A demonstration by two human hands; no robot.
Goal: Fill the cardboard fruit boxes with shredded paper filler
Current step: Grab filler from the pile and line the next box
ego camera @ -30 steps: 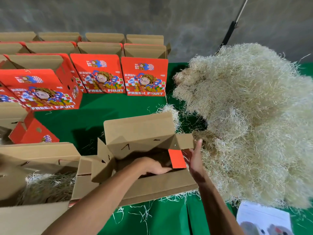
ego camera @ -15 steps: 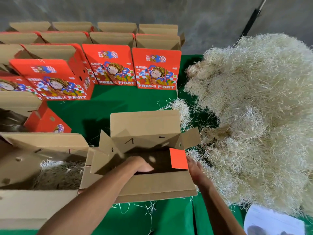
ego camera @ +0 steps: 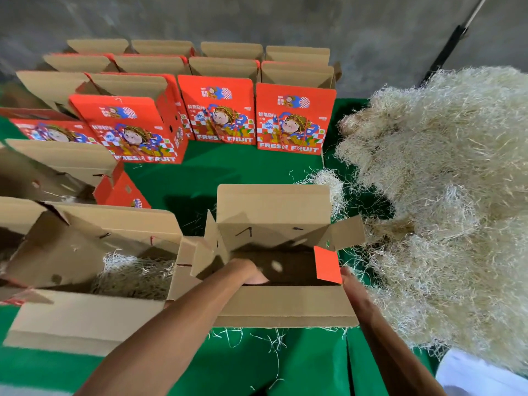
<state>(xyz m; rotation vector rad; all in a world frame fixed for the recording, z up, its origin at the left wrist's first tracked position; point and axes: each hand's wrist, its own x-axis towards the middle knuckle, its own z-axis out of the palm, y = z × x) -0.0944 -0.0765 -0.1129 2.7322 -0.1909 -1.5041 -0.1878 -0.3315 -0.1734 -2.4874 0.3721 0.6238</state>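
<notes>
A: Where is free room? The left hand [ego camera: 251, 272] reaches inside the open box [ego camera: 281, 305], below its near wall.

B: Green desk [ego camera: 228, 172] lies bare beyond the box. The paper filler [ego camera: 445, 195] crowds the right edge, just past the right hand [ego camera: 350, 281].

A: Do the hands grip something?

B: I cannot tell; flaps and walls hide the fingers.

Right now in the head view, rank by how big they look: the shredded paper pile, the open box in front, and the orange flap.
1. Shredded paper pile
2. Open box
3. Orange flap
</notes>
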